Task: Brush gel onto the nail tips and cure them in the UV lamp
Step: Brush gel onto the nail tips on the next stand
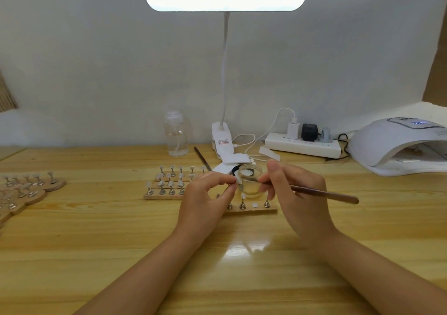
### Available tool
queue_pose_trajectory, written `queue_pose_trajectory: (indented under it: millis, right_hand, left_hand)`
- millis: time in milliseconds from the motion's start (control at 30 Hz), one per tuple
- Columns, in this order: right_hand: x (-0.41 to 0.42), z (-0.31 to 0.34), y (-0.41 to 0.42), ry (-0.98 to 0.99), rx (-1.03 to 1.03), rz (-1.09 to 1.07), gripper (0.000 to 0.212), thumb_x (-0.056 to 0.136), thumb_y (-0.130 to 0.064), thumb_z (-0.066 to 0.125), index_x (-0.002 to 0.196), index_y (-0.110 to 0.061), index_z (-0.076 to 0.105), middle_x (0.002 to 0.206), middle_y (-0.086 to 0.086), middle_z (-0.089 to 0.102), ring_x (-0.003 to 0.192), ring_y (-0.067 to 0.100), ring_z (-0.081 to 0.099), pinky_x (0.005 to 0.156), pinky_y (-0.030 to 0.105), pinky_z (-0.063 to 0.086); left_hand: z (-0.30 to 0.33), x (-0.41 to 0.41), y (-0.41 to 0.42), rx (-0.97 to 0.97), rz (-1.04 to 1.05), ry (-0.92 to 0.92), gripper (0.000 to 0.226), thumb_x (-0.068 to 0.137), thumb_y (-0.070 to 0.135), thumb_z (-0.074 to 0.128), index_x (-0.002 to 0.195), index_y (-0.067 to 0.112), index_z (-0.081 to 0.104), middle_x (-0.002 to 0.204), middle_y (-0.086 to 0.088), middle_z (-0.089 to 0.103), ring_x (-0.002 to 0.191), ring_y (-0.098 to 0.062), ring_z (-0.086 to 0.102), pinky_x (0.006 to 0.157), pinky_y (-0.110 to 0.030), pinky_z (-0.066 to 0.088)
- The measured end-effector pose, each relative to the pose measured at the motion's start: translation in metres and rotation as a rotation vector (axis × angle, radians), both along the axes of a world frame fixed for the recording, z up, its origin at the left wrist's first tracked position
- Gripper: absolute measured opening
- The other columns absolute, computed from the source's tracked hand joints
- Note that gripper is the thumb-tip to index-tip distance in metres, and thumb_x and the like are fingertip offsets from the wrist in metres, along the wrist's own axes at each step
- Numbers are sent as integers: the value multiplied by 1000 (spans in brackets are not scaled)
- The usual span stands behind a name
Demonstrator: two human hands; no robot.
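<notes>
Fingers (231, 187) of your left hand (205, 198) pinch a nail tip (238, 181); your right hand (294, 193) grips the brush (324, 193).
Brush end meets the tip, in front of the jar (250, 180), above a wooden strip (251, 210) of stands. UV lamp (399, 143) sits far right on the table (96, 242).

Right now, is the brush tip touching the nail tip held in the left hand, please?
Cannot tell. In the head view the brush bristles meet the nail tip before the glass jar, too blurred to confirm contact.
</notes>
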State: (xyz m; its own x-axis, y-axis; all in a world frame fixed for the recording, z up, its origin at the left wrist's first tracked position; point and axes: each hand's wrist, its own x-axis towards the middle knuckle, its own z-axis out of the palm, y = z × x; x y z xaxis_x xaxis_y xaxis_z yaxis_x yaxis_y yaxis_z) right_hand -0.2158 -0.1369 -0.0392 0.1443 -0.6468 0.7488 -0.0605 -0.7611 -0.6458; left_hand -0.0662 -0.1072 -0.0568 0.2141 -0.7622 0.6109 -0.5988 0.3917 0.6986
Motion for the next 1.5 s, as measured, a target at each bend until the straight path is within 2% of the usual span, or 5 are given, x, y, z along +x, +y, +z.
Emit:
queue_pose_trajectory:
  millis: [333,467,633,967,1500]
  right_hand:
    - [3,-1,2,-78,149,42,41,79,-49,45,59,-19,64,47,-6,61,43,3,56,48,11,43]
    - [3,1,1,-47,74,38,27,81,-42,48,69,-25,65,54,-8,64,51,5,62,55,11,48]
    - [3,1,3,-93,214,80,44,77,-51,45,59,-17,65,49,6,62,39,9,55,43,16,44]
    - [5,0,4,-107,163,66,40,82,-44,43,66,-16,66,54,2,64,47,6,59,49,12,45]
    - [5,-1,1,-52,86,28,36,88,-41,45,67,-19,65,55,-5,63,51,3,60,53,11,46]
  left_hand:
    - [-1,0,-1,16,12,-33,17,79,9,68,87,25,71,83,20,62,87,3,56,77,-5,36]
    - [-2,1,-1,10,1,-38,18,79,8,67,87,23,72,83,16,64,86,0,57,75,-7,36]
    - [-1,1,-2,-7,10,-55,17,78,5,68,87,19,72,81,19,63,84,3,57,74,-3,35]
    - [-3,1,-2,-12,3,-18,24,76,6,70,85,28,70,81,19,65,85,1,60,75,-3,37]
    - [0,-1,1,42,-2,1,24,79,8,68,88,30,68,83,17,63,89,-7,59,85,-24,45]
